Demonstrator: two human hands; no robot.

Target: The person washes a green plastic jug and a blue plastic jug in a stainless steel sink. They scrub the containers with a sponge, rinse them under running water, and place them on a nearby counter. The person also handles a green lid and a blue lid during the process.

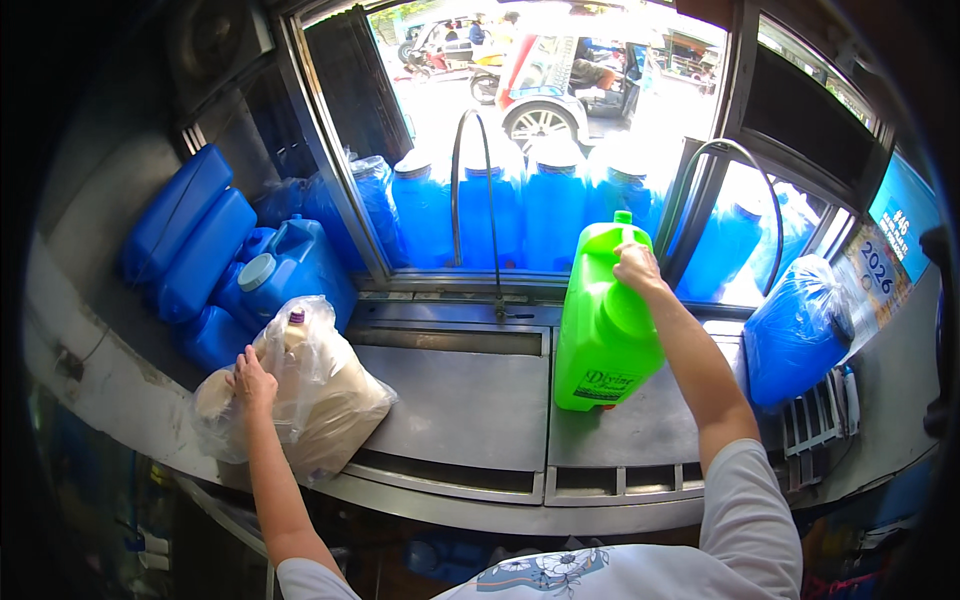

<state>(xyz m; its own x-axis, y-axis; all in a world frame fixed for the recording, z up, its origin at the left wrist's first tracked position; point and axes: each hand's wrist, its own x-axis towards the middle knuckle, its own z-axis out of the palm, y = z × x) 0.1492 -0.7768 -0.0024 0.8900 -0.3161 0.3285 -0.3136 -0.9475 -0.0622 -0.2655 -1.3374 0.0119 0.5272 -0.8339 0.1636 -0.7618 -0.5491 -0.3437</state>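
Observation:
My right hand (637,266) is closed round the top handle of a bright green plastic water jug (592,360). The jug is tilted over the stainless steel counter (457,405) and bears dark writing low on its side. At the left, my left hand (256,381) rests against the round lid (214,396) of a beige jug (337,397) wrapped in a clear plastic bag (311,352). Whether those fingers grip the lid or the bag is unclear. A purple cap (297,317) tops the beige jug's spout.
Several blue containers (210,247) are piled at the left. More bagged blue containers (555,210) line the window. Thin curved pipes (486,142) rise behind the counter. A bagged blue jug (791,337) stands at the right, near a metal rack (814,427). Vehicles pass outside.

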